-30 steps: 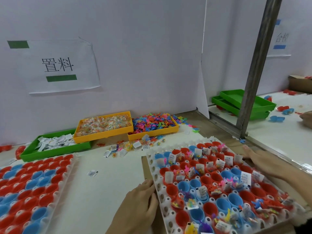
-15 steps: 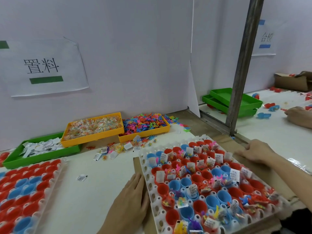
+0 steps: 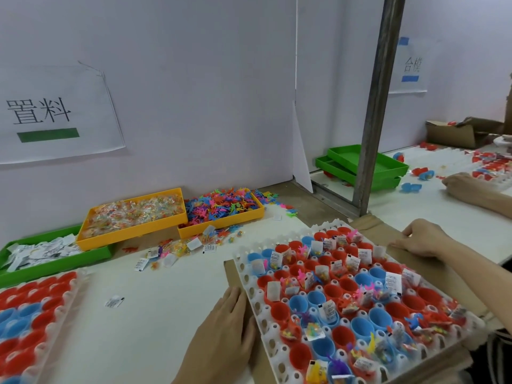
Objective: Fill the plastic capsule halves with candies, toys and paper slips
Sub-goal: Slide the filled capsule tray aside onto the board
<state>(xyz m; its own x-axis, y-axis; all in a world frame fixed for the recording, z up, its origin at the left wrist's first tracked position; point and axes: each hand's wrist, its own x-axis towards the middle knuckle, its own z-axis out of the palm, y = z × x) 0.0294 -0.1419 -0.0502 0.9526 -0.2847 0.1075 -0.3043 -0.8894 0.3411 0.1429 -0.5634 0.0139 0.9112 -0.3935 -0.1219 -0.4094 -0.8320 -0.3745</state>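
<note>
Work surface: white table top (image 3: 155, 314), bearing everything listed below.
Filling tray: white moulded plastic tray with rows of round sockets (image 3: 256, 293), lying on a flat brown cardboard sheet (image 3: 432, 275) at the near right of the table.
Capsule halves: red and blue plastic cups (image 3: 343, 289) seated in the tray's sockets; many already hold a paper slip, a wrapped candy or a small toy, while several show nothing inside.
Second tray: like tray of red and blue halves (image 3: 30, 314) at the near left, apparently unfilled.
Supply trays: green tray of white paper slips (image 3: 55, 260), yellow tray of wrapped candies (image 3: 133, 231), yellow tray of bright plastic toys (image 3: 221, 220), all along the back wall; loose pieces lie scattered in front of them.
Left hand (image 3: 221, 336): flat, fingers straight, resting against the filling tray's left edge; grips nothing.
Right hand (image 3: 421, 239): fingers curled at the cardboard's far right edge; whether it pinches the sheet I cannot tell.
Risk: a hasty slide or tilt of the cardboard could shake slips and toys out of the shallow cups; an uneven pull could tip the light tray off the sheet.
</note>
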